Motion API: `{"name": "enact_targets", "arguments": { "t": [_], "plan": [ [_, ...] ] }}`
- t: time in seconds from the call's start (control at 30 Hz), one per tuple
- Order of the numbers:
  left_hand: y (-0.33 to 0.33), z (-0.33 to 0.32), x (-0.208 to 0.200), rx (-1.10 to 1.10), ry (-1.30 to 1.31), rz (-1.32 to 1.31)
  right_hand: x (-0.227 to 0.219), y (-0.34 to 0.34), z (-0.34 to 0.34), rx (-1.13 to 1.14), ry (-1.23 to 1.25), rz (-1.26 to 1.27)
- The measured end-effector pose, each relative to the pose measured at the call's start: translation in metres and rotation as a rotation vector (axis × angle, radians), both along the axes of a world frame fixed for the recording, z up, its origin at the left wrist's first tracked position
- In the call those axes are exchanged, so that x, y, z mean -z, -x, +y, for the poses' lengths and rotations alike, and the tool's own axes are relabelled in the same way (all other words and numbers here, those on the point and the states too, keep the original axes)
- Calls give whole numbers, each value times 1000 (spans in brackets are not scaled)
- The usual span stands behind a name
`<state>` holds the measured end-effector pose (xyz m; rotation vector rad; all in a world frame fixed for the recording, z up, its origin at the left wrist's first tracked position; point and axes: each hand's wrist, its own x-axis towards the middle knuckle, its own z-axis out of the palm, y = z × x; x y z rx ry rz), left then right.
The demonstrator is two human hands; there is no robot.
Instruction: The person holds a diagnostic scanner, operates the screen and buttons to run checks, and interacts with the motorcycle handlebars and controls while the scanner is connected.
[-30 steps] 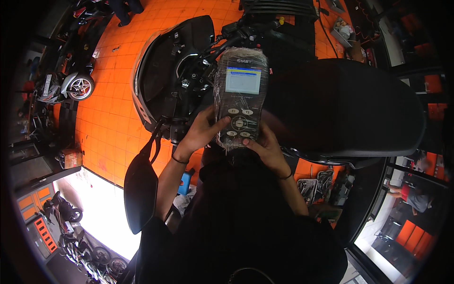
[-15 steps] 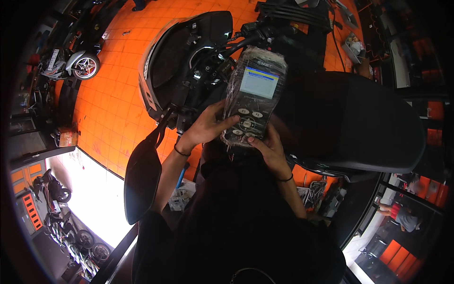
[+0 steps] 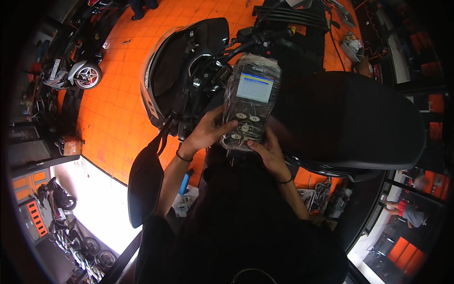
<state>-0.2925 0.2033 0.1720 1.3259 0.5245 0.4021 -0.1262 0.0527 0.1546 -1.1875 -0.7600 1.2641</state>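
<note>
Both my hands hold a handheld diagnostic scanner (image 3: 249, 106), dark, wrapped in clear plastic, with a lit screen and round pale buttons. My left hand (image 3: 206, 131) grips its lower left side, thumb lying over the face beside the round keypad. On the lower right edge, my right hand (image 3: 269, 152) is closed round the scanner with its thumb at the bottom buttons. The fingers behind the scanner are hidden. It is held over a black scooter, whose wide seat (image 3: 350, 120) stretches to the right and whose handlebar (image 3: 250, 42) lies beyond the scanner.
The scooter's mirror (image 3: 146, 187) juts up left of my left forearm. A front fairing (image 3: 175, 61) stands ahead over the orange tiled floor (image 3: 116, 104). Another scooter's wheel (image 3: 87, 76) is at far left; a person (image 3: 411, 215) is at far right, and another's legs (image 3: 140, 8) show at the top.
The view has shifted slightly, and the scanner appears a little lower and further left. Both hands keep their hold. More of the person's legs at the top shows.
</note>
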Motion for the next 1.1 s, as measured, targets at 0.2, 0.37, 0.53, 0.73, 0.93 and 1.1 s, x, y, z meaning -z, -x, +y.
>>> {"name": "enact_targets", "arguments": {
  "t": [0.2,0.37,0.53,0.73,0.93,1.1],
  "plan": [
    [0,0,2,-2,12,-6,-1,1,2,10,-6,-4],
    [1,0,4,-19,-27,-4,1,2,1,12,-9,-19],
    [0,0,6,-22,-32,-34,-1,3,2,21,-2,-19],
    [-1,0,0,-1,-48,14,4,5,0,41,-35,4],
    [0,3,2,26,-66,14,-3,5,1,43,-1,1],
    [-1,3,1,31,-85,18,-2,5,0,51,-18,-11]
  ]
}}
